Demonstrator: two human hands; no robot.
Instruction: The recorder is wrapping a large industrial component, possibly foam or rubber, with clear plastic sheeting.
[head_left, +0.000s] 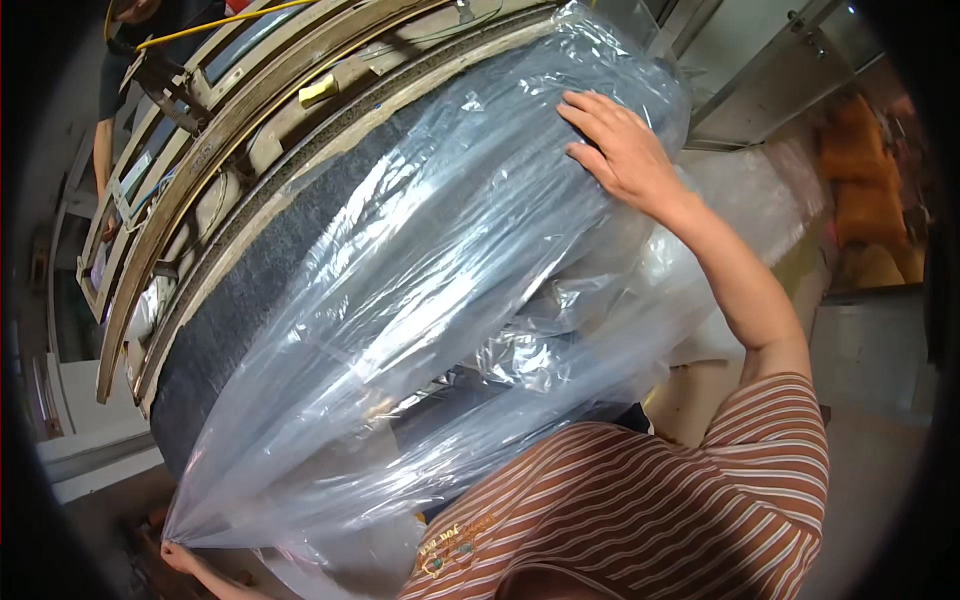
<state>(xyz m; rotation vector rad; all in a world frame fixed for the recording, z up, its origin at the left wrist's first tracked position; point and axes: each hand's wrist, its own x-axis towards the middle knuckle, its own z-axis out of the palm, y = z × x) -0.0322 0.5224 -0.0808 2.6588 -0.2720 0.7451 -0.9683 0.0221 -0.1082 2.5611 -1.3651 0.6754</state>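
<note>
A large sheet of clear plastic film (430, 290) is drawn in long creases over a dark grey padded surface (250, 290). At the lower left, my left hand (180, 557) is closed around a gathered corner of the film and pulls it taut. My right hand (622, 148) lies on the film near its upper right part, palm down with the fingers stretched out and the thumb apart. Between my hands the film is bunched and shiny, and its lower folds hang close to my striped shirt.
Beyond the dark surface run curved rails (200, 140) with a small yellow block (318, 91) on them. Another person's arm (103, 170) shows at the far left. A metal door or cabinet (770, 75) stands at the upper right, with orange material (860, 165) beside it.
</note>
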